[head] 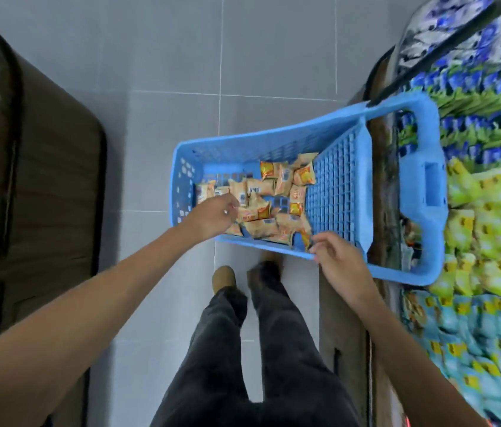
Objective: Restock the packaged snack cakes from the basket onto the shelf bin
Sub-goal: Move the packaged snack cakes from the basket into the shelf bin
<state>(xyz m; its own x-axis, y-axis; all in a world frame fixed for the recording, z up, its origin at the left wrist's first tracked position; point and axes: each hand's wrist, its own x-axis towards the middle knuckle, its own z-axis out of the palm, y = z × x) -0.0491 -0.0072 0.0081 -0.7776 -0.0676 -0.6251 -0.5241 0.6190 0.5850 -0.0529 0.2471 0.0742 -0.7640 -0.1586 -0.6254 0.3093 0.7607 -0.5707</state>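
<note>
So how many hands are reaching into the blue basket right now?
2. The left hand is over the snack cakes at the basket's left end; the right hand is at its near rim.

This is a shop aisle, seen from above by a person standing in it. On the right, a display shelf (489,211) is packed with rows of small packaged snacks sorted by colour: blue packets (489,78) at the far end, yellow-green packets (489,229) in the middle, pale blue packets (474,349) nearest. A blue plastic stocking basket (274,143) rests tilted against the shelf edge, holding loose orange-and-cream snack cakes (270,204). The floor (166,72) is plain grey tile. On the left stands a dark brown fixture (58,180), its contents blurred.
</note>
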